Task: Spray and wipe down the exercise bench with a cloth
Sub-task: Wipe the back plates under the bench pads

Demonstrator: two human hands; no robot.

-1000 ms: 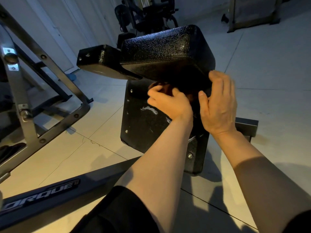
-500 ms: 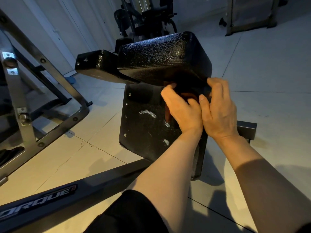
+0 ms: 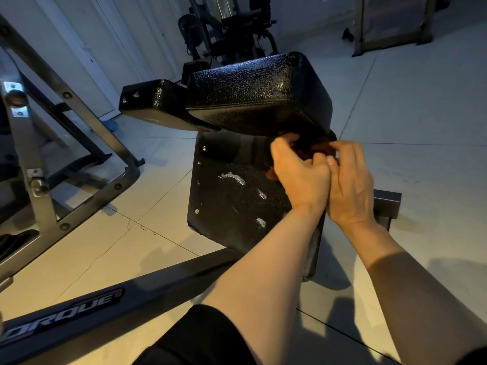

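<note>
Far to the left of the hands, a grey rack frame (image 3: pixel 79 164) stands on the floor. Nearer, left of and under the left hand (image 3: pixel 300 177), lies the black lower pad (image 3: pixel 232 201) with pale scuffs. That hand's fingers curl round a reddish cloth (image 3: pixel 320 148), tucked beneath the upper pad (image 3: pixel 258 93). Touching it, the right hand (image 3: pixel 350 183) pinches the same cloth
</note>
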